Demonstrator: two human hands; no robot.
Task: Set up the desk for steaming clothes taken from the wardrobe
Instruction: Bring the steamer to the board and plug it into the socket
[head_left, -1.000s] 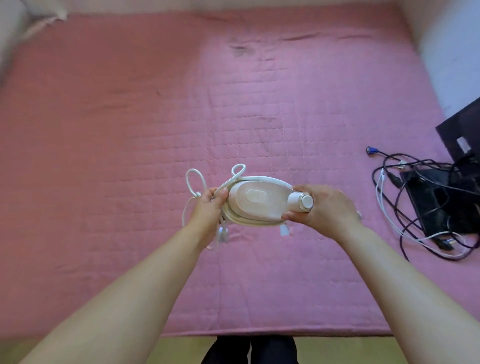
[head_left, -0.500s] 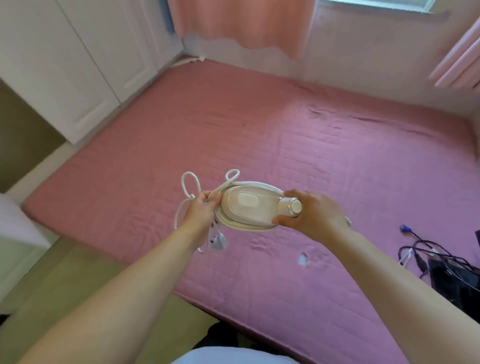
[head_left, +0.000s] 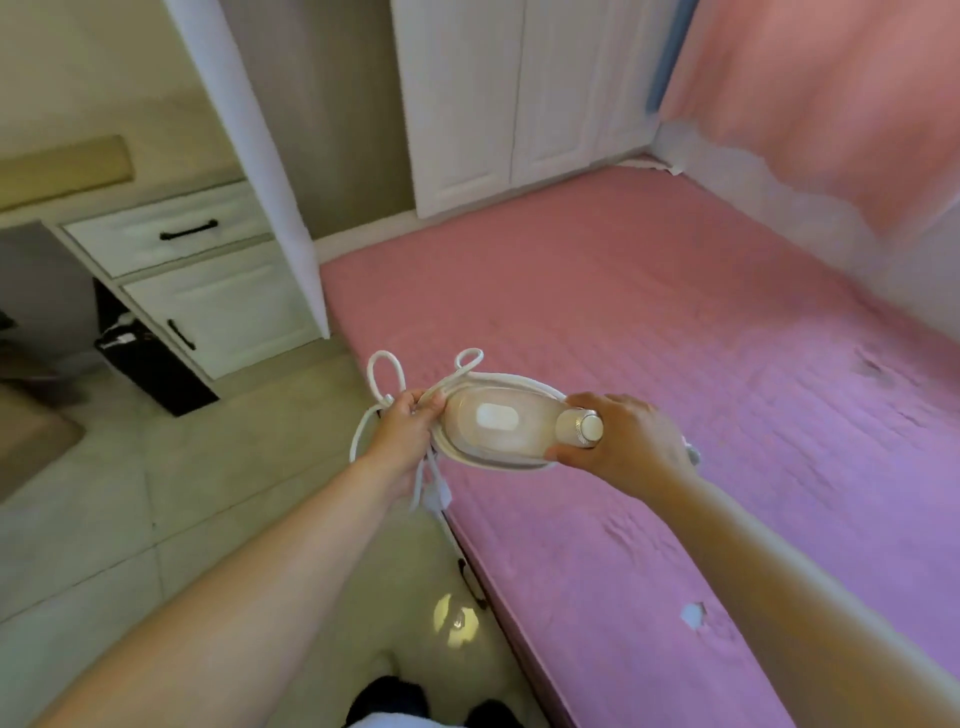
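Note:
I hold a white handheld steamer (head_left: 496, 423) in front of me, lying sideways, over the edge of the pink bed (head_left: 675, 364). My right hand (head_left: 628, 441) grips its handle end, next to the round ribbed cap (head_left: 582, 427). My left hand (head_left: 402, 431) grips the nose end together with the bundled white cord (head_left: 387, 374), whose loops stick up and whose plug (head_left: 435, 496) dangles below. The white desk (head_left: 171, 244) with a drawer and a cabinet door stands at the left. The white wardrobe (head_left: 498, 104) with closed doors stands behind the bed.
A black case (head_left: 150, 364) leans under the desk. A white partition panel (head_left: 260, 156) stands between desk and bed. Pink curtains (head_left: 810, 93) hang at the upper right. Beige floor tiles (head_left: 156, 493) run from my feet toward the desk.
My view has swung left from the bed toward the desk and wardrobe. Both hands keep the same hold on the steamer and cord. The tangle of black cables has left the view.

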